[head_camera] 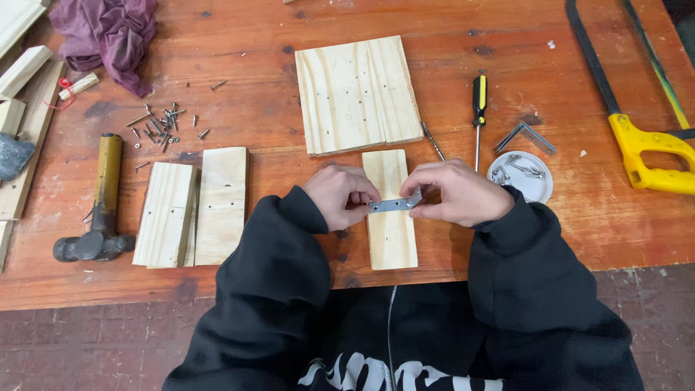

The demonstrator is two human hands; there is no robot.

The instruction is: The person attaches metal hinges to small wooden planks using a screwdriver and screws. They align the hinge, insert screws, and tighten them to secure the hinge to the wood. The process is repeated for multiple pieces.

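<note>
**Kid:** What do you see from the camera on the head?

**Helper:** Two hands hold one small metal bracket [394,205]. The left hand [340,195] pinches its left end. The right hand [457,192] pinches its right end, where the bracket bends up a little. No fingers are spread out.

**Kid:** Where is the bracket?

**Helper:** It is just over a narrow wood board [391,210] that lies right in front of the person. I cannot tell if it touches the wood or is a tiny bit above it.

**Kid:** So what part of the job is this?

**Helper:** I think the bracket is being lined up across the board. No screw is in it that I can see. It looks like it must sit flat and straight, and one hand would have to let go to get a screw.

**Kid:** What else is on the table?

**Helper:** The red-brown wooden table [253,130] has a bigger wood panel [356,94] just past the board. A screwdriver [478,116] lies to the right, next to a white dish of screws [523,175] and another bracket [525,137]. A yellow-handled saw [637,137] is far right. On the left are two more boards [194,206], a hammer [101,203], loose screws [161,123] and a purple cloth [108,32].

**Kid:** And the room?

**Helper:** Only a reddish brick-like floor [94,347] shows below the table.
</note>
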